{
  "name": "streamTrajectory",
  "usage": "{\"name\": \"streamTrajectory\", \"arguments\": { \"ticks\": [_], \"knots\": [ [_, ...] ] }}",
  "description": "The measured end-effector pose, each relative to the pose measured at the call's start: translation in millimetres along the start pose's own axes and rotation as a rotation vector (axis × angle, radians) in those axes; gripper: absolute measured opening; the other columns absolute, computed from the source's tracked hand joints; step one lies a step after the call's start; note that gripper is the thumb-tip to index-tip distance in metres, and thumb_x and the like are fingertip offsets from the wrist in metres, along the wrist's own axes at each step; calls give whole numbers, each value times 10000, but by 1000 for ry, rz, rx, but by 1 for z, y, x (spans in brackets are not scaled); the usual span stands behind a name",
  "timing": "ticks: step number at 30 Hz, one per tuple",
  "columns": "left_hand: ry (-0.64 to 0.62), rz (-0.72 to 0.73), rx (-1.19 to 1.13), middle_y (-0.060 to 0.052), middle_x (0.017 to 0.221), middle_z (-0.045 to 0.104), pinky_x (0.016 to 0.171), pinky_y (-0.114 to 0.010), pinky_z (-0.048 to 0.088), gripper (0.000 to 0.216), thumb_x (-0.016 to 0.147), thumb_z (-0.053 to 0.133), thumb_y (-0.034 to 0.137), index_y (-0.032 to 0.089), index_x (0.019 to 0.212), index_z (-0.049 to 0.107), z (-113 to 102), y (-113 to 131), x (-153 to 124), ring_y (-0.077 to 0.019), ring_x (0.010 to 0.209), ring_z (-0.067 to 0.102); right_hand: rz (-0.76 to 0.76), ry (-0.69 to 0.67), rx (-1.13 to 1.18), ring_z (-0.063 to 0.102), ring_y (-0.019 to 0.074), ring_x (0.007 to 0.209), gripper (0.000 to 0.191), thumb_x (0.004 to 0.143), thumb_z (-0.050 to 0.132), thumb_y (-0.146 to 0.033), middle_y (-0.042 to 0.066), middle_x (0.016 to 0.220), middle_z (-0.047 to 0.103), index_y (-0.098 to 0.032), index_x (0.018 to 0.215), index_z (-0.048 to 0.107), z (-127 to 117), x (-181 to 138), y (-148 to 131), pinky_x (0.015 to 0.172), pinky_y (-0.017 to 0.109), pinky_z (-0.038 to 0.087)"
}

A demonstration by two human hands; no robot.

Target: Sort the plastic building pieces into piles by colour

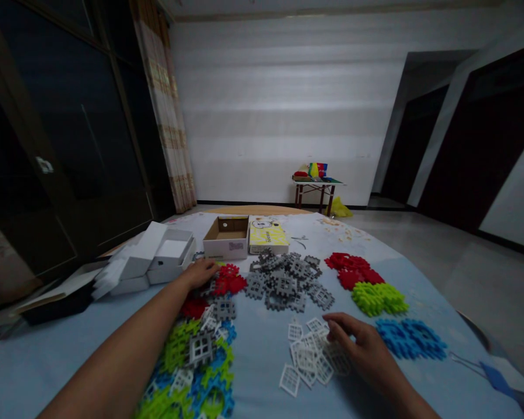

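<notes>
My left hand [202, 272] reaches to the far end of a mixed pile of plastic building pieces, beside red gear-edged pieces [229, 280]. Its fingers are stretched out, and their tips are partly hidden. Nearer to me the pile holds green pieces [177, 344], blue pieces, grey squares and white window frames. Over the right edge of a loose heap of small white window frames [306, 356] hovers my right hand [360, 340]. Its thumb and forefinger are bent and slightly apart, with nothing clearly between them. A heap of grey square pieces [286, 282] lies between and beyond the hands.
Right of the grey heap are sorted red [353, 270], green [379, 298] and blue [410, 338] groups. An open cardboard box [226, 247] and a yellow-white box lid [268, 235] stand behind. White boxes [170, 256] are stacked at left. A small table [317, 183] stands by the wall.
</notes>
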State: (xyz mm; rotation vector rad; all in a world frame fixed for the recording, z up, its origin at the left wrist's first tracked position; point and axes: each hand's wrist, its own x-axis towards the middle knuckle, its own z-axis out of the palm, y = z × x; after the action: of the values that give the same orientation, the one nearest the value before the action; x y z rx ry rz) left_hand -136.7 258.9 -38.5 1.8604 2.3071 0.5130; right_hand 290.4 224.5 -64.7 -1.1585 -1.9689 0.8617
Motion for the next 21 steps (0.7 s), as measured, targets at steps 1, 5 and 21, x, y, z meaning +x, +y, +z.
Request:
{"name": "streamTrajectory", "arguments": {
  "ticks": [1,5,21],
  "knots": [
    [-23,20,-11,-86,995,643,863,-333,400,544,692,345,608,203,870,662,-1,3,-5,-235,967,554,-6,8,7,616,196,702,374,800,442,-468,45,713,666,-187,938,647,0,0,-1,669,271,471],
    [-109,66,-39,-51,847,670,783,-301,433,516,683,372,609,197,756,674,-10,16,-27,-217,834,584,-26,28,13,615,186,671,344,791,464,-443,37,690,666,-189,921,655,-1,-1,-3,642,262,468],
    [-121,130,173,-88,811,672,871,-435,321,255,547,625,416,217,700,669,7,90,-36,-277,861,566,-46,13,24,609,170,664,374,812,429,-437,36,690,663,-165,958,641,0,3,1,640,259,452]
  ]
}}
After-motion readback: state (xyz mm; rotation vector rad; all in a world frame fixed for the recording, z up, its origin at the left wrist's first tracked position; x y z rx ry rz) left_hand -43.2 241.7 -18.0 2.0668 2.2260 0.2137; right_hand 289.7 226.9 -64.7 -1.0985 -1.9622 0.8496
